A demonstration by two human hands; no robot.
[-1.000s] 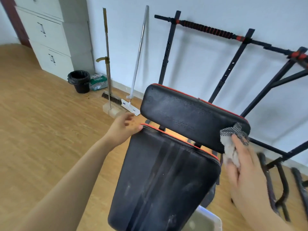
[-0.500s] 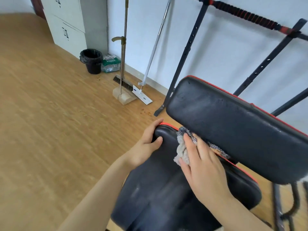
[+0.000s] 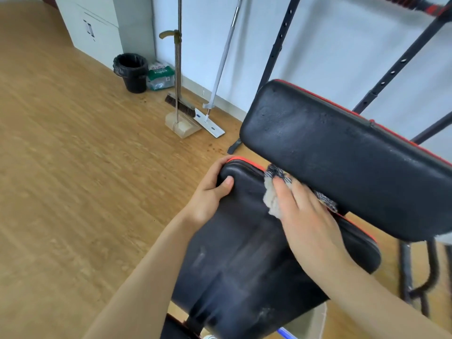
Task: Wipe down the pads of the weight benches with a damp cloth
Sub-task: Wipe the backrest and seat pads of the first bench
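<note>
A black weight-bench seat pad [image 3: 244, 260] with red piping fills the lower middle; it shows dusty streaks. Above it, tilted, sits the black back pad [image 3: 342, 162]. My left hand [image 3: 210, 194] grips the seat pad's far left corner, thumb on top. My right hand [image 3: 303, 211] presses a white and checked cloth [image 3: 271, 199] flat onto the seat pad's far edge, just under the back pad. Part of the cloth is hidden by my fingers and the back pad.
A black metal rack [image 3: 276, 57] stands behind the bench against the white wall. A broom with dustpan [image 3: 179, 113], a flat mop [image 3: 212, 111], a black bin [image 3: 132, 72] and a grey cabinet [image 3: 97, 28] line the wall. Wooden floor [image 3: 73, 167] spreads left.
My right hand carried the cloth from the back pad's right end down to the seat pad's far edge. My left hand closed on the seat pad's corner. The view came closer.
</note>
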